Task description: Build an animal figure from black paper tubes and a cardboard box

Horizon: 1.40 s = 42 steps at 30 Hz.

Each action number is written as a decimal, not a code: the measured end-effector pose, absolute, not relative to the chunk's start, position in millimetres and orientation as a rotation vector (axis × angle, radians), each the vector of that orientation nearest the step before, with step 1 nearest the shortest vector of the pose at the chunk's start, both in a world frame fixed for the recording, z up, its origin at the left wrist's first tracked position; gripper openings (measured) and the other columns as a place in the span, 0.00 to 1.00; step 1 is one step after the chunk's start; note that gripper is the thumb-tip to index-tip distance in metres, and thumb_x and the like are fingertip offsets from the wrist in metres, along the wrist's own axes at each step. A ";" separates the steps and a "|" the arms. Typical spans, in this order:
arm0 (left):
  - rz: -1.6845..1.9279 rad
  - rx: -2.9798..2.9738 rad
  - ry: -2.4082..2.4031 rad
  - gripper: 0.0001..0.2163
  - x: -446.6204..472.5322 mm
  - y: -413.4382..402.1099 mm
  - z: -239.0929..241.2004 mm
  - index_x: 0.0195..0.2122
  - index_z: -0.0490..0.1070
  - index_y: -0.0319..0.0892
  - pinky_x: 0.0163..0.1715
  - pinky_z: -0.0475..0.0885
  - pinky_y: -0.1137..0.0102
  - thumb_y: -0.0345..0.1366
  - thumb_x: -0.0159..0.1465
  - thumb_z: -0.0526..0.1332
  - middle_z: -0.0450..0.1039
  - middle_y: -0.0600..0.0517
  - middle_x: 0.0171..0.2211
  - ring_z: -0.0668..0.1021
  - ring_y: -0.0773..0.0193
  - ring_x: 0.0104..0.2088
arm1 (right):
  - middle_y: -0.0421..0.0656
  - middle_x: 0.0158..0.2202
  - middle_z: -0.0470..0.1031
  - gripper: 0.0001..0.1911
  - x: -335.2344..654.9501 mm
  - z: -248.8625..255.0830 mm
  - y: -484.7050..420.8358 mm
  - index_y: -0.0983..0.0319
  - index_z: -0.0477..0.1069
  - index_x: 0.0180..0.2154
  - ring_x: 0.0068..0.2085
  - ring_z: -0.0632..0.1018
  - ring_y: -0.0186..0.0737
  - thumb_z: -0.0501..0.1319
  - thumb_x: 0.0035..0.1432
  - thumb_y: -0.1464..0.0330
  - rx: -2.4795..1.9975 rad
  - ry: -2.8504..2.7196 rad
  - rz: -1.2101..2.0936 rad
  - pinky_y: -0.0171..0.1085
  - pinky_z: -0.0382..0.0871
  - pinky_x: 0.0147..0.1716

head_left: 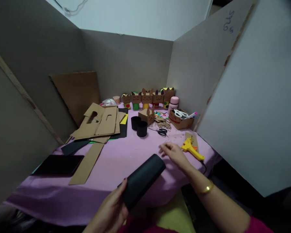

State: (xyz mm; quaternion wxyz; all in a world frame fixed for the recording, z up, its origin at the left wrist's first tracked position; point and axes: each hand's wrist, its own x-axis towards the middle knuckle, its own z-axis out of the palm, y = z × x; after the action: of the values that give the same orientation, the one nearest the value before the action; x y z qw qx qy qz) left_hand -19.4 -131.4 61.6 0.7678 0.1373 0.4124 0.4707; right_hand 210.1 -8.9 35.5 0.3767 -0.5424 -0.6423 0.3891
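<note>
Holding a curved black piece [143, 182], the left hand [115, 207] has closed fingers. At its two o'clock, the empty right hand [174, 153] is half-open.

left hand [113, 204] partly hidden behind curved black sheet [144, 179], right sleeve [258, 226] cut off by bottom edge

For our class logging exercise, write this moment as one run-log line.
left hand: holding curved black card | right hand: seemingly empty, near glue gun | beyond: two black tubes, black scissors
</note>
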 end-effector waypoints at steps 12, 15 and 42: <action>1.141 0.205 1.018 0.23 -30.9 -118.2 50.2 0.58 0.58 0.26 0.38 0.78 0.63 0.28 0.62 0.58 0.81 0.41 0.34 0.82 0.52 0.36 | 0.46 0.50 0.70 0.15 224.8 36.5 118.0 0.61 0.66 0.49 0.45 0.75 0.43 0.58 0.61 0.65 -1.877 -1.902 0.339 0.47 0.72 0.42; 1.161 0.174 1.017 0.24 -34.6 -115.1 47.9 0.60 0.55 0.27 0.36 0.78 0.64 0.27 0.63 0.57 0.81 0.41 0.33 0.82 0.53 0.35 | 0.46 0.50 0.70 0.15 225.8 31.6 118.3 0.61 0.67 0.49 0.45 0.75 0.43 0.58 0.62 0.65 -1.891 -1.870 0.358 0.47 0.72 0.43; 1.205 0.121 0.827 0.21 -26.0 -123.8 55.7 0.58 0.57 0.25 0.45 0.74 0.63 0.31 0.67 0.52 0.81 0.40 0.35 0.82 0.55 0.38 | 0.35 0.23 0.71 0.18 200.8 47.2 -59.9 0.63 0.74 0.44 0.24 0.69 0.31 0.65 0.47 0.70 -1.070 -1.770 1.262 0.31 0.62 0.23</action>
State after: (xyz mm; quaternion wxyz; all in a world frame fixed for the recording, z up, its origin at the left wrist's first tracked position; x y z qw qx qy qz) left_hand -26.0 -123.8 55.7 0.7431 0.0551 0.3772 0.5499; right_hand 200.8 -59.9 47.2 0.3516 -0.4133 -0.6839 0.4877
